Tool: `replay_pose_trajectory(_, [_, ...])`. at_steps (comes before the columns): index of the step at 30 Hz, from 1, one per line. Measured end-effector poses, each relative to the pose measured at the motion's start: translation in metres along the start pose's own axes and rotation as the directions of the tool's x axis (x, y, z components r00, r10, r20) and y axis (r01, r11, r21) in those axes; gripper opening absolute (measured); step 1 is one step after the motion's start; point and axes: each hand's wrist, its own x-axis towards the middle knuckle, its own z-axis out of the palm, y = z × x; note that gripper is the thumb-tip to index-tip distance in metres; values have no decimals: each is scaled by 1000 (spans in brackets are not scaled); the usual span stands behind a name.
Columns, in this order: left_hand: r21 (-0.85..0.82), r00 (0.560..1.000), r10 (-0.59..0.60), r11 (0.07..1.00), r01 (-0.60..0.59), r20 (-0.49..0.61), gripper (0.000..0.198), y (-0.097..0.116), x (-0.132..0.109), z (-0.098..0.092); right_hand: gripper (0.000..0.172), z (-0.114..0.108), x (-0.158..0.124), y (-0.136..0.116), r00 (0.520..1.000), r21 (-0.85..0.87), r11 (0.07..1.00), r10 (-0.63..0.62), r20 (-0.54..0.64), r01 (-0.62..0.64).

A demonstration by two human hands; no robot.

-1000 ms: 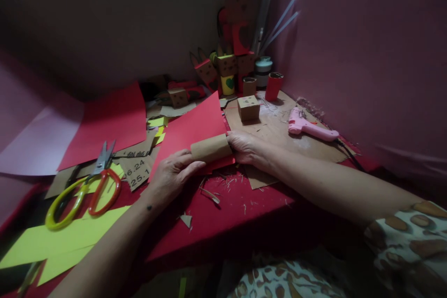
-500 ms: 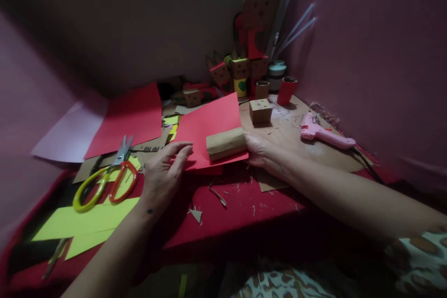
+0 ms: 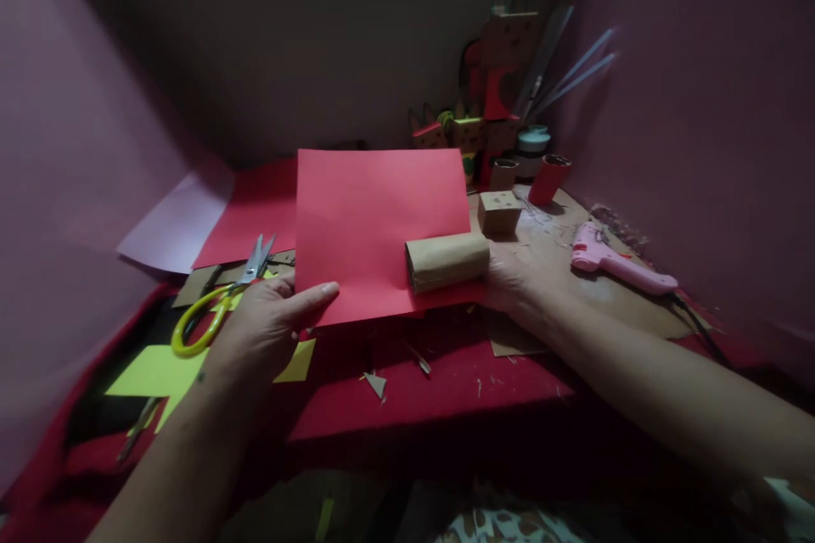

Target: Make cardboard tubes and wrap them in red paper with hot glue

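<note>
My left hand point(image 3: 273, 310) pinches the lower left edge of a sheet of red paper point(image 3: 369, 204), thumb on top and fingers behind. At the sheet's lower right, a brown cardboard tube point(image 3: 446, 263) lies across its face. My right hand point(image 3: 509, 276) is closed at the tube's right end; its fingers are mostly hidden behind tube and paper. The sheet is raised and tilted towards me. Left of it, scissors point(image 3: 222, 305) with a yellow handle lie partly behind my left hand.
A pink glue gun point(image 3: 617, 259) lies on cardboard at the right. Near it stand a small cardboard box point(image 3: 499, 212) and a red tube point(image 3: 549, 180). Cardboard animal figures point(image 3: 509, 59) stand at the back. Yellow paper point(image 3: 149, 372) and more red paper point(image 3: 255, 204) lie at the left.
My left hand has closed on the red sheet's left edge, where before it was beside it. The sheet is now lifted and turned more upright. The view has shifted left.
</note>
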Motion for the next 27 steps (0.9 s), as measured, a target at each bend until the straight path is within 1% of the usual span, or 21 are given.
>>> replay_pose_trajectory(2, [-116, 994, -108, 987, 107, 3, 23, 5, -5, 4, 24, 2, -1, 0, 1000, -12, 1000, -15, -21, 15])
replay_pose_trajectory(3, [-149, 989, -145, 978, 144, 2, 21, 7, -8, 6, 25, 2, 0, 0, 999, -10, 1000, -22, -29, 22])
replay_pose_trajectory(8, [-128, 975, -223, 966, 223, 10, 19, 14, -17, 10, 23, -1, 6, 5, 1000, 26, 1000, -12, 18, 11])
replay_pose_trajectory(9, [-122, 973, -230, 966, 229, 4, 20, 13, -17, 10, 22, -2, 8, 6, 1000, 20, 1000, -15, 6, 15])
replay_pose_trajectory(11, [-126, 970, -242, 962, 241, 5, 21, 10, -16, 8, 20, -3, 10, 9, 997, -12, 999, -43, -57, 42])
replay_pose_trajectory(13, [-162, 967, -249, 954, 253, 44, 20, 7, -13, 6, 19, -3, 9, 9, 990, -48, 997, -72, -119, 66])
replay_pose_trajectory(15, [-210, 963, -258, 940, 270, 82, 20, 5, -11, 5, 18, -1, 7, 8, 986, -56, 996, -76, -145, 68])
replay_pose_trajectory(18, [-262, 958, -276, 921, 288, 81, 25, 8, -13, 7, 16, 1, 3, 6, 991, -26, 998, -51, -121, 48])
replay_pose_trajectory(22, [-358, 951, -302, 882, 307, 71, 41, 12, -21, 14, 15, 0, 2, 6, 999, 5, 1000, -29, -35, 29])
replay_pose_trajectory(25, [-354, 944, -315, 876, 329, 98, 45, 12, -24, 15, 19, -2, 2, 8, 1000, 27, 999, -29, 8, 28])
replay_pose_trajectory(27, [-351, 946, -303, 878, 325, 118, 47, 11, -25, 14, 22, -1, 1, 7, 1000, 37, 999, -21, 3, 21])
